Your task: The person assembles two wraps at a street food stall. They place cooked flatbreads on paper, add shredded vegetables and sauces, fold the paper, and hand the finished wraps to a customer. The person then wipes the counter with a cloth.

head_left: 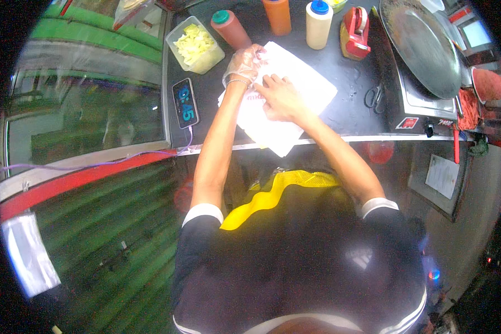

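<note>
White paper sheets with reddish print lie layered on the dark counter, one corner reaching past the near edge. My left hand, in a clear plastic glove, is at the far left side of the paper with its fingers curled on it. Whether anything lies under those fingers is hidden. Bare, my right hand lies on the middle of the paper, its fingers stretched out toward my left wrist. Beside the gloved hand stand a plastic tub of chopped pale-green leaves and a red-brown squeeze bottle with a green cap.
An orange bottle, a cream bottle and a red tape dispenser stand at the back. Black scissors lie to the right, before a stove bearing a round pan. A cabled phone lies at the left.
</note>
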Tool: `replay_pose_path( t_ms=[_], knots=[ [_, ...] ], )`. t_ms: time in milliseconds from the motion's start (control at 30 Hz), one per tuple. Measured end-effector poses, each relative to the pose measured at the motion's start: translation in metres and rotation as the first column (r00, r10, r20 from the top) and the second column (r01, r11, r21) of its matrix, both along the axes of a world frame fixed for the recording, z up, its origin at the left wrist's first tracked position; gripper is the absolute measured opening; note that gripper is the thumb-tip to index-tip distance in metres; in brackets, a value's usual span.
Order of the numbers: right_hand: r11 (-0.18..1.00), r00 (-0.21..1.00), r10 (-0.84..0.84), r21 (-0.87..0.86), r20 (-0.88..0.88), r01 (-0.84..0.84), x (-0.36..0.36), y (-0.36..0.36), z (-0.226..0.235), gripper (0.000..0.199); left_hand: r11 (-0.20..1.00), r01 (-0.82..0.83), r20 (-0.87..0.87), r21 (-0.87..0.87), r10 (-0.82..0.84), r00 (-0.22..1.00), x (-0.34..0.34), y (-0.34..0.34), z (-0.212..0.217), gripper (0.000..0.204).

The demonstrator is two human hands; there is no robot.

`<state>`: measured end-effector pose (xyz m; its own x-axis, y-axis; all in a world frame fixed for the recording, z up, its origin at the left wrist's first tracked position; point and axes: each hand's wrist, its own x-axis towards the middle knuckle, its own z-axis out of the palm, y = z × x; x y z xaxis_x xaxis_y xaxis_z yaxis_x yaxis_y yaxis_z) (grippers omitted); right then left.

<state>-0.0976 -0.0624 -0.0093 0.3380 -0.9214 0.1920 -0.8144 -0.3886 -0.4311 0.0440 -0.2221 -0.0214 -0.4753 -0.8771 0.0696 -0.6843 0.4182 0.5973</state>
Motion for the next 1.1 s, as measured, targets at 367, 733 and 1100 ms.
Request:
replay_pose_path(
  t_ms=[367, 733, 1100],
  knots=[
    [0.991, 0.954, 0.068, 0.090, 0.292, -0.098, -0.015, 0.024, 0.002, 0.044, 0.392, 0.015, -0.384, 0.920, 0.894, 0.228, 0.041, 0.209, 0.012, 0.024],
    [0.975, 0.929, 0.029, 0.193, 0.370, -0.107, -0.011, 0.038, 0.001, 0.050, 0.896, -0.331, -0.213, -0.295, 0.276, 0.937, 0.026, 0.219, 0.009, 0.021],
    [0.985, 0.980, 0.170, -0.047, 0.099, -0.166, -0.035, 0.071, 0.005, 0.040, 0.991, 0.049, 0.303, -0.128, -0.008, 0.953, 0.069, 0.208, 0.006, 0.027]
  ],
)
